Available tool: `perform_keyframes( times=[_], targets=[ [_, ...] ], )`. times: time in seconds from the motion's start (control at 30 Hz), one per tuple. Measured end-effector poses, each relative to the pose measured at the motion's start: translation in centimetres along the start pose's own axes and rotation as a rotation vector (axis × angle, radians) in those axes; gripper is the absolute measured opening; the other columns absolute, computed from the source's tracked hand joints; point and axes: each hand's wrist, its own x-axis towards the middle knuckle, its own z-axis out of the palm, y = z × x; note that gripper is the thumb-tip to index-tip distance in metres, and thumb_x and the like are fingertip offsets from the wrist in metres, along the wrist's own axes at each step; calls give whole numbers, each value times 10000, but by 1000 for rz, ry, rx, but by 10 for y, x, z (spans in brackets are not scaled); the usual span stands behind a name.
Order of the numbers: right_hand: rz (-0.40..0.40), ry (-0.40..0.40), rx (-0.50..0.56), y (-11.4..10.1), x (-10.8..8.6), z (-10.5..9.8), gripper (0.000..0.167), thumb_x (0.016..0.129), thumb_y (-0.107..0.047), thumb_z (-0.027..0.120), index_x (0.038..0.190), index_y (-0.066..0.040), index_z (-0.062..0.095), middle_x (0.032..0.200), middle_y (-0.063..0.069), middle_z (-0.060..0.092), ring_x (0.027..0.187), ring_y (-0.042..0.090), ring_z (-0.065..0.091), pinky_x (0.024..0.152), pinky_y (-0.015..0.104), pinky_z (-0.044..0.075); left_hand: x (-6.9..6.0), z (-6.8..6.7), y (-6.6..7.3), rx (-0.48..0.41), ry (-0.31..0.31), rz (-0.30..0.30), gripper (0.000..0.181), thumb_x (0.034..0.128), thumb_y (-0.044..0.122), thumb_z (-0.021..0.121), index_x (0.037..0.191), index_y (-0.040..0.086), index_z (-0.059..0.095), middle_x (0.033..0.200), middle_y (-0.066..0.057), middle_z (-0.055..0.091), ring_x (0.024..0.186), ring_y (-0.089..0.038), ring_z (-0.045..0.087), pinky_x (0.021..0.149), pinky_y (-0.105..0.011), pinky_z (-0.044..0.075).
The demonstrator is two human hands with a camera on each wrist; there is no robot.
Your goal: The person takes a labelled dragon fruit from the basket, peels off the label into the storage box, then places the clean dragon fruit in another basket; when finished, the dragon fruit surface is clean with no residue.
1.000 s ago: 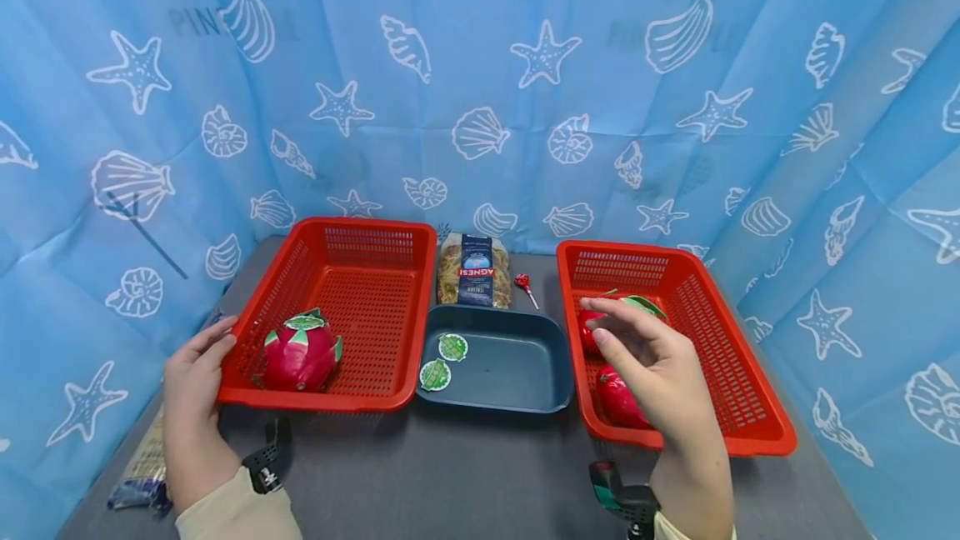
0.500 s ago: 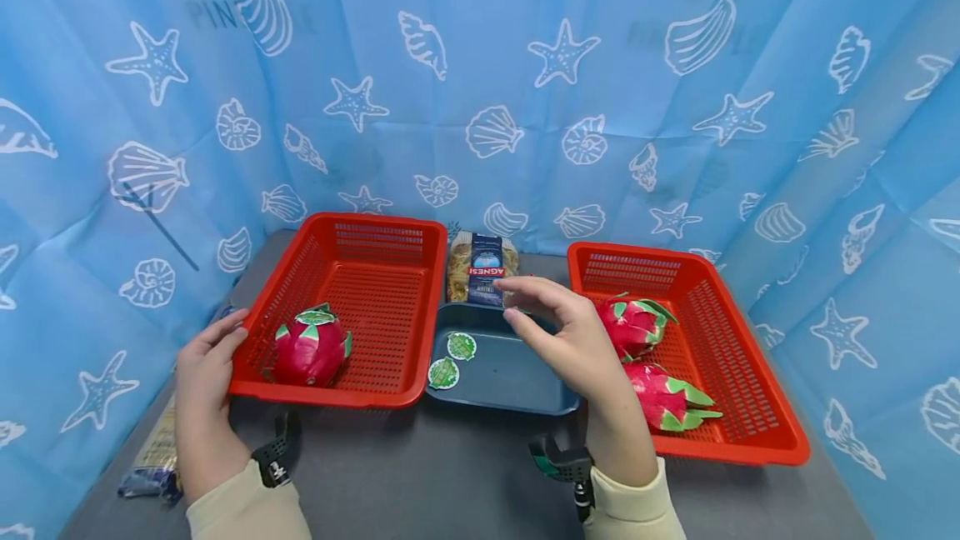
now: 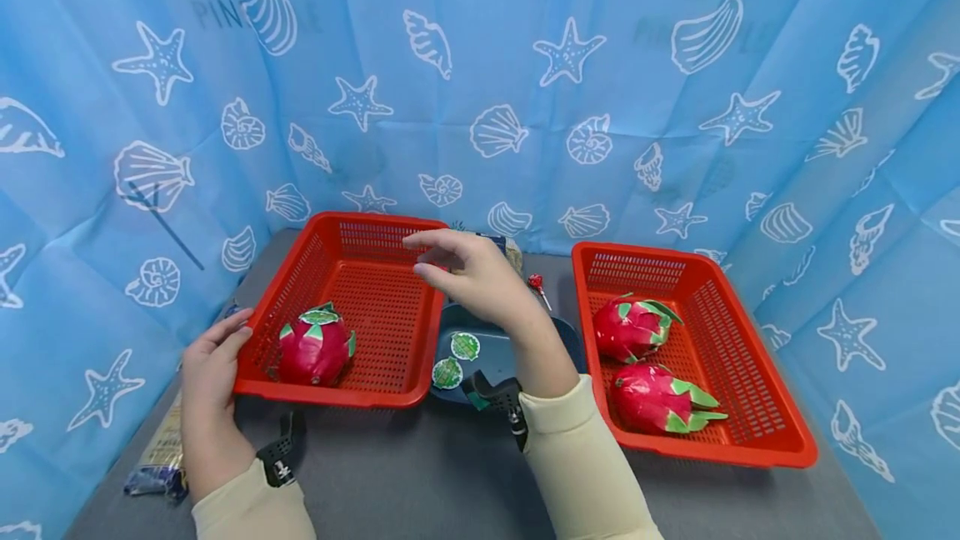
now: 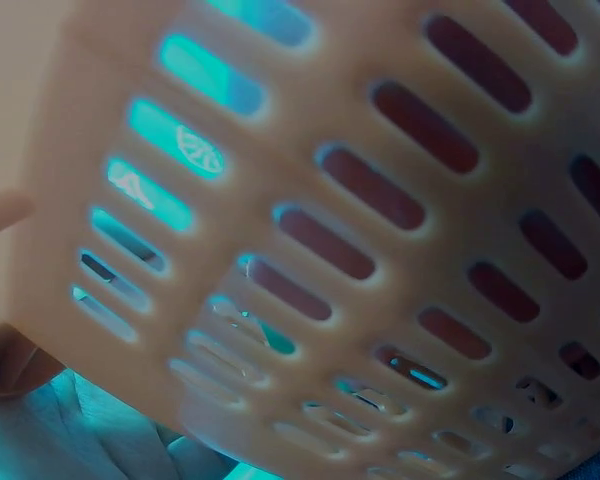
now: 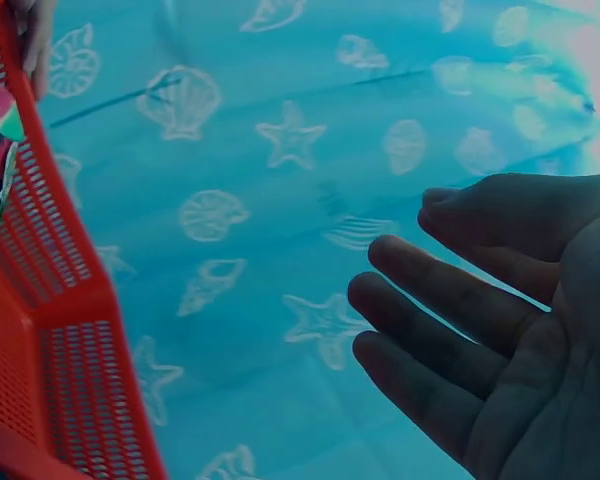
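Observation:
My left hand [image 3: 213, 377] grips the left rim of the red plastic basket [image 3: 375, 397] on the left; its fingers [image 5: 35, 50] show over that rim in the right wrist view. The basket's slotted wall [image 4: 400, 230] fills the left wrist view. A dragon fruit [image 3: 311, 350] with a green sticker lies inside, near the front left. My right hand [image 3: 472, 273] is in the air above the left basket's right rim and the dark blue tray [image 3: 487, 386], fingers spread and holding nothing. In the right wrist view, its fingers [image 5: 430, 340] are extended.
At the right, another red basket [image 3: 750, 357] holds two dragon fruits [image 3: 660, 398]. Two round green stickers [image 3: 456, 361] lie in the tray. Behind it are a pasta bag [image 3: 510, 248], mostly hidden, and a red lollipop [image 3: 536, 283]. Another packet [image 3: 161, 461] lies at left.
My right hand has moved left from above the right basket, across the tray, to the left basket's right rim. My left hand has stayed on the left basket. The view has shifted slightly.

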Motion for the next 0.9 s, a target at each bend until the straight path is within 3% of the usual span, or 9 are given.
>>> perform_keyframes(
  times=[0.2, 0.43, 0.53, 0.77, 0.9],
  targets=[
    [116, -156, -45, 12, 51, 27, 334, 1008, -169, 664, 1341, -147, 679, 1293, -26, 662, 1066, 89, 648, 911, 257, 543, 1, 1, 0, 7, 1, -1, 460, 1047, 382, 574, 1488, 253, 573, 1517, -100, 470, 1264, -268, 504, 883, -242, 550],
    [149, -418, -138, 29, 93, 69, 335, 1038, -138, 617, 1369, -111, 663, 1322, 21, 663, 1189, 115, 592, 949, 215, 497, -1, 0, 1, 7, 7, 10, 464, 1048, 375, 574, 1491, 237, 569, 1510, -110, 474, 1251, -269, 514, 823, -207, 558],
    [195, -510, -145, 35, 104, 90, 356, 1047, -98, 578, 1398, -103, 639, 1336, 33, 653, 1225, 125, 576, 959, 214, 494, -1, -1, 2, -4, 4, 7, 470, 1046, 372, 581, 1494, 234, 566, 1513, -114, 471, 1238, -258, 517, 794, -198, 563],
    [380, -619, 17, 56, 115, 131, 635, 969, 124, 390, 1557, -110, 448, 1459, 83, 570, 1364, 191, 469, 910, 290, 520, 0, -2, 4, -9, 9, 15, 460, 1052, 345, 575, 1488, 200, 572, 1480, -124, 492, 1151, -206, 554, 737, -153, 556],
    [444, -655, -36, 68, 113, 140, 628, 983, 122, 369, 1554, -124, 459, 1488, 67, 548, 1376, 177, 459, 956, 282, 494, -1, -1, 2, 32, -10, 13, 479, 1062, 356, 549, 1514, 198, 539, 1522, -131, 467, 1243, -259, 529, 963, -324, 545]
  ],
)
